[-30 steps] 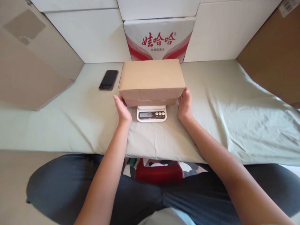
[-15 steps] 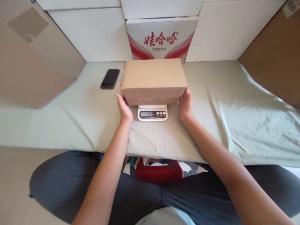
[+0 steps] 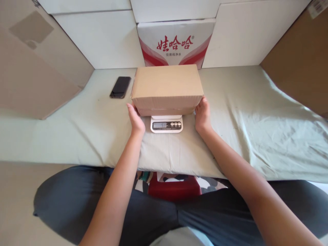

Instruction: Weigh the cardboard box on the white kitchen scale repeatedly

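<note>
A closed brown cardboard box [image 3: 167, 85] rests on a small white digital scale [image 3: 166, 123] in the middle of the green-covered table [image 3: 243, 112]. The scale's lit display and three buttons show below the box's front edge. My left hand [image 3: 135, 120] grips the box's lower left corner, with its fingers reaching under and behind the edge. My right hand [image 3: 203, 115] holds the lower right corner the same way. Both sets of fingertips are hidden by the box.
A black phone [image 3: 120, 87] lies face up at the back left. A white and red printed carton [image 3: 175, 42] stands behind the box against white panels. Brown cardboard sheets [image 3: 33, 71] lean at the left and the right [image 3: 299, 61]. My crossed legs are below the table edge.
Both hands stay on the box's lower corners and the box has barely shifted. The digits on the scale's display look different.
</note>
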A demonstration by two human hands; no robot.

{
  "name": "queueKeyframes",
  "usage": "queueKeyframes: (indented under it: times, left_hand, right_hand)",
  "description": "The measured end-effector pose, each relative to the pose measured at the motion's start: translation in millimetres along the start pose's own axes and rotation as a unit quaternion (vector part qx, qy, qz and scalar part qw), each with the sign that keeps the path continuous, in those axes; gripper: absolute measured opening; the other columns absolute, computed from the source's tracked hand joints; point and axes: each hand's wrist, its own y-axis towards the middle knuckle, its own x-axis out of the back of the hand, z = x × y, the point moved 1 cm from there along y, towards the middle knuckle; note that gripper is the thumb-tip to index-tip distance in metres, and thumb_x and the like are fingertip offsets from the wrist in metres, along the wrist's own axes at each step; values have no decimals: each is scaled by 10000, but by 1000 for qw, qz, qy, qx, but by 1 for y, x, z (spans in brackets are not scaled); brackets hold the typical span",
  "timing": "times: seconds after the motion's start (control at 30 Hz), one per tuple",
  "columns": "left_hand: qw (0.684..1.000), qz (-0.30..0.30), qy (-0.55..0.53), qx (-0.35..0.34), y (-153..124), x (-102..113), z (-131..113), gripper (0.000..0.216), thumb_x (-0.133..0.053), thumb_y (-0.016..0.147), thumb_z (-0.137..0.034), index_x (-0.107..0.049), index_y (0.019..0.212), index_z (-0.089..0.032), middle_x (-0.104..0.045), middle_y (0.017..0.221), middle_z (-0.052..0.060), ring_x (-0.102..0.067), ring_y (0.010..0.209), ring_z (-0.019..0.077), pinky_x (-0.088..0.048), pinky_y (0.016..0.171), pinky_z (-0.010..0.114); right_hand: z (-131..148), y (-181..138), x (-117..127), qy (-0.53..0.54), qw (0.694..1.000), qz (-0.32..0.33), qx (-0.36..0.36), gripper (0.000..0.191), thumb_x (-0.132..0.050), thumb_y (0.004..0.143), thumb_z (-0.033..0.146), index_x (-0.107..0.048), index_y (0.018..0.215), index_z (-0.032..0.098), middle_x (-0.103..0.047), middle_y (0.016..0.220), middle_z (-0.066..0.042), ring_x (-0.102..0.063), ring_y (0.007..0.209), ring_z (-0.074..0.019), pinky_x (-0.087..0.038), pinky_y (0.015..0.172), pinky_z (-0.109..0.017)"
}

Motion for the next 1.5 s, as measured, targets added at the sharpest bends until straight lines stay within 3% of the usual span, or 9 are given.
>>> queueKeyframes:
  times: [0.63,0.87,1.13,1.27,1.5]
  left_hand:
    - [1000,-1,1,-3,1,0,2,1030,-303,874,-1054,-740,1300,-224,-700,1539,156,-508,1614,314,-464,1305,404]
    - [999,17,13,-27,0,0,2,1024,-282,885,-1047,-752,1281,-228,-752,1427,163,-473,1639,306,-446,1324,420]
    - [1000,14,1,-16,-1,1,2,1016,-314,875,-1053,-747,1255,-216,-735,1475,153,-572,1557,314,-462,1314,420]
    - [1000,16,-2,-18,-1,1,2,987,-331,880,-1045,-761,1228,-228,-736,1478,140,-528,1599,306,-442,1327,401]
    - [999,21,-8,-31,0,1,4,966,-354,898,-1026,-772,1198,-209,-755,1424,159,-448,1656,309,-360,1380,413]
  right_hand:
    - [0,-2,-1,10,1000,-2,1,755,-614,848,844,-638,1418,349,-593,1691,-15,-447,1674,-318,-298,1441,-588]
    - [-1,-3,-2,8,1000,2,4,753,-621,838,868,-645,1412,381,-584,1702,31,-426,1691,-313,-315,1445,-578]
    - [5,-5,-5,3,1000,6,16,760,-621,824,873,-649,1394,371,-619,1671,29,-427,1690,-314,-329,1449,-574]
    - [8,-6,-7,6,1000,13,23,740,-588,870,829,-619,1428,343,-584,1703,-9,-405,1704,-313,-293,1463,-566]
    - [7,-6,-6,-14,998,34,42,728,-555,890,855,-634,1435,379,-596,1692,14,-433,1688,-301,-357,1439,-512]
